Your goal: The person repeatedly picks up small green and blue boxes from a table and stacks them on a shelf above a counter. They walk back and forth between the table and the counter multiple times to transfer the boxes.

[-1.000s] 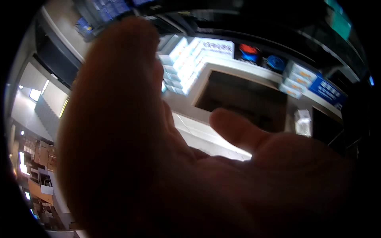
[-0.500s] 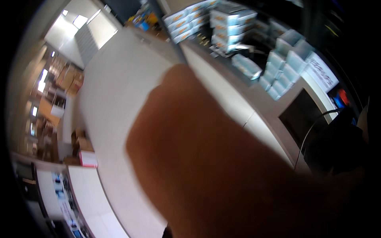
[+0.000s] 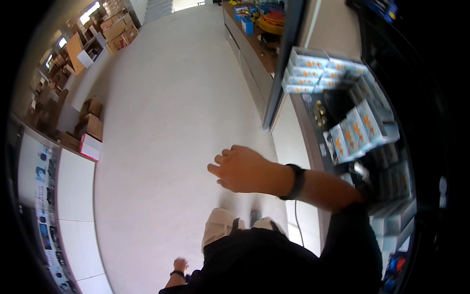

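My right hand point(image 3: 240, 169) is held out over the pale floor in front of my body, back upward, with a dark band on its wrist. Its fingers are loosely bent and a little apart, and nothing shows in them. Down by my left side, near the lower edge, hangs my left hand point(image 3: 180, 265), also with a dark wristband. It is small and blurred, and its fingers are mostly hidden. Neither hand touches anything. Closest to the right arm is a dark-topped counter point(image 3: 313, 142) carrying stacked white-and-blue boxes point(image 3: 355, 130) with orange print.
A dark post point(image 3: 286, 68) rises at the counter's far end. Beyond it, a wooden-topped cabinet point(image 3: 254, 54) bears yellow and blue goods. A white display cabinet point(image 3: 78, 215) runs along the left, with cardboard boxes point(image 3: 90, 125) behind it. Pale floor point(image 3: 171, 98) stretches toward far stairs point(image 3: 159, 9).
The blurred hand and forearm that filled the middle of the view have drawn away and lower. The view has turned; my body and both hands now show.
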{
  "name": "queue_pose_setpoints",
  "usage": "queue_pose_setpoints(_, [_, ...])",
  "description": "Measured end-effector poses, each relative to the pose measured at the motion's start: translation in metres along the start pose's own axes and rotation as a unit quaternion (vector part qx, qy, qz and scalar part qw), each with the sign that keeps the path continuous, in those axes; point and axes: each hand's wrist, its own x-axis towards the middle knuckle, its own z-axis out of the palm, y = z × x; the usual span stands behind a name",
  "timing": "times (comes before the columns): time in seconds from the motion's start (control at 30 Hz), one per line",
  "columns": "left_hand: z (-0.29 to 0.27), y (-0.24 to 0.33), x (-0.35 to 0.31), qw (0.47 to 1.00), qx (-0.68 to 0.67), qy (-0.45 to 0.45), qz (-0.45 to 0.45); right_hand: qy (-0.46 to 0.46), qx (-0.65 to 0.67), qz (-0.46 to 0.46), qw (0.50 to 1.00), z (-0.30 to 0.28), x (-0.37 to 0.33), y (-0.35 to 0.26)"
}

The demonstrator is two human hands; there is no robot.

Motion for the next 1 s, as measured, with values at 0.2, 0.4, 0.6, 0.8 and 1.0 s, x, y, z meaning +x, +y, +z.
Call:
queue_pose_setpoints(0.2, [-0.021,0.006,0.081,0.901,-0.346,-0.164,-0.203,-0.057,0.013,0.048,0.997,0.139,0.094,0.140])
queue_pose_setpoints(0.4, [-0.156,-0.066,0.286,0.973,-0.176,-0.137,0.064,-0.212,0.149,0.256,0.931,0.312,0.063,0.235])
queue_pose_setpoints(0.6, [-0.434,-0.198,0.629,0.862,-0.424,0.273,0.056,-0.319,0.468,0.436,0.699,0.388,0.026,0.242])
queue_pose_setpoints(0.8, [-0.794,-0.156,0.713,0.756,-0.597,0.267,0.039,-0.331,0.544,0.510,0.578,0.444,0.096,0.349])
queue_pose_setpoints(1.0, [-0.752,-0.262,0.817,0.862,-0.501,0.035,-0.060,-0.117,0.438,0.419,0.786,0.478,0.276,0.572])
